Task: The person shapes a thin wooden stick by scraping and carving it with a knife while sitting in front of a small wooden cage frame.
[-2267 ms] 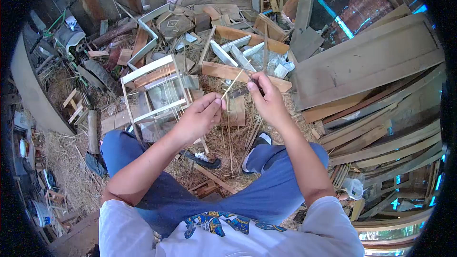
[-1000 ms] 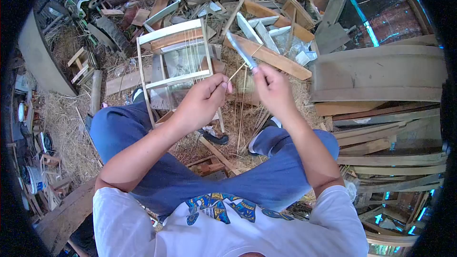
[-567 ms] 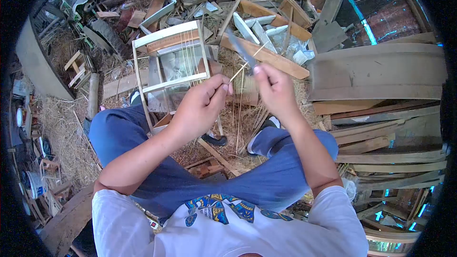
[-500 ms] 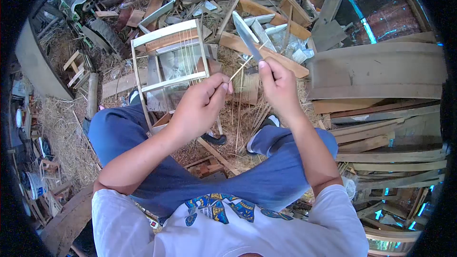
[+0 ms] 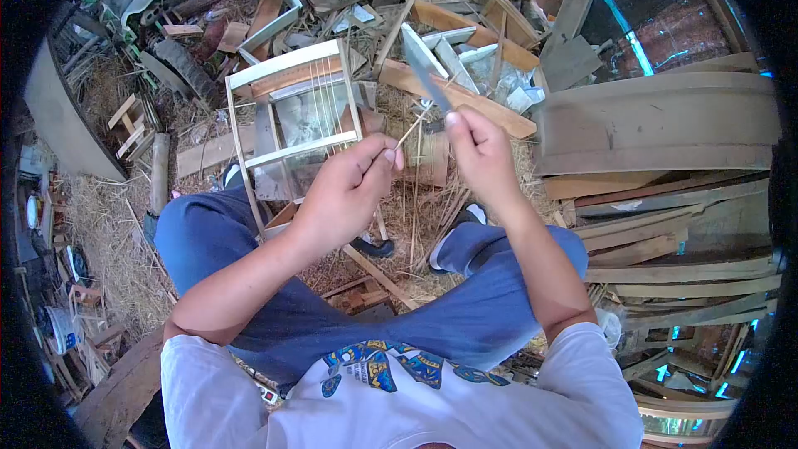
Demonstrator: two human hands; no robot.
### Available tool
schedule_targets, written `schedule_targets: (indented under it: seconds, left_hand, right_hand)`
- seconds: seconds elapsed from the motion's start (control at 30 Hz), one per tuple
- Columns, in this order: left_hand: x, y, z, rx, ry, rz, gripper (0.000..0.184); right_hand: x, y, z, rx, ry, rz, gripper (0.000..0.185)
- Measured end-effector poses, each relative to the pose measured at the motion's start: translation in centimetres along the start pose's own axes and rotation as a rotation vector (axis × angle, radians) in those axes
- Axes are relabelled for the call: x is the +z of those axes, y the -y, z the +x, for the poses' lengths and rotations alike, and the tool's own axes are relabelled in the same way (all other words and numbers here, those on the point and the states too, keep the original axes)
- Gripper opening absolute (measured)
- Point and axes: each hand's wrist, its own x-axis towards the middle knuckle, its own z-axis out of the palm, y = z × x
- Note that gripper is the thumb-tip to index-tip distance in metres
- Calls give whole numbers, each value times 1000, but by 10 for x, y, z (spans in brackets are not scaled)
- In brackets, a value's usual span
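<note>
A thin pale stick (image 5: pixel 413 126) slants up and right from the pinched fingers of my left hand (image 5: pixel 357 183). My right hand (image 5: pixel 482 150) is wrapped round the handle of a knife, whose grey blade (image 5: pixel 431 90) points up and left and crosses the stick near its far end. The handle itself is hidden in my fingers. Left of my hands stands a wooden frame (image 5: pixel 293 150) with several thin strips running across it. More thin sticks (image 5: pixel 414 216) lie on the straw below the hands.
Scrap boards and a wooden box (image 5: pixel 465 100) lie ahead. A wide panel (image 5: pixel 657 125) and stacked planks (image 5: pixel 682 274) fill the right side. At the far left leans a curved sheet (image 5: pixel 71 116). My crossed legs (image 5: pixel 399 333) are on the straw floor, with a dark curved object (image 5: pixel 372 247) between them.
The knife has come into clear view and now crosses the stick. Over the last half second, my right hand and the blade have shifted slightly. My left hand keeps its pinch on the stick.
</note>
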Motion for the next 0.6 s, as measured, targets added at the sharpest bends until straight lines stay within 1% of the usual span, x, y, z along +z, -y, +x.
schedule_targets:
  seconds: [0.03, 0.1, 0.13, 0.17, 0.23, 0.27, 0.3, 0.37, 0.4, 0.43, 0.5, 0.53, 0.57, 0.6]
  left_hand:
    - [0, -2, -1, -15, 8, -9, 18]
    - [1, -3, -1, -17, 14, -19, 17]
    - [1, 1, 0, 5, -6, -10, 17]
    - [1, 2, 0, 23, -26, -1, 17]
    - [-2, 1, 2, 22, -16, -14, 17]
    - [-2, 1, 2, 21, -5, -32, 18]
    - [-2, 1, 0, 17, -3, -35, 18]
    - [-2, -4, 0, -29, -5, -59, 17]
    - [-2, -4, 1, -22, -4, -56, 17]
    - [0, -1, 1, -4, -15, -37, 17]
    - [0, 2, 2, 12, -18, -16, 18]
    - [0, 2, 2, -10, -15, -74, 18]
    - [0, 2, 2, -29, -14, -131, 18]
    - [0, 0, 3, -24, -15, -126, 18]
  right_hand:
    - [3, -1, -3, 1, 0, -2, 25]
    - [14, -2, -11, -171, -22, -134, 25]
    - [16, 2, -15, -287, 44, -174, 28]
    - [13, 5, -12, -291, 43, -173, 28]
    - [5, 7, -9, -69, 101, -99, 26]
    - [4, 4, -4, -49, 27, -19, 25]
    - [7, 1, -7, -43, 28, -20, 25]
    - [15, -1, -13, -112, 11, -81, 25]
    - [18, 1, -14, -253, 12, -155, 24]
    - [14, 4, -11, -256, 5, -154, 24]
    - [4, 9, -6, -140, 33, -180, 24]
    - [5, 8, -5, -190, 12, -223, 23]
    - [6, 9, -6, -193, 10, -222, 23]
    - [7, 10, -8, -213, 41, -226, 24]
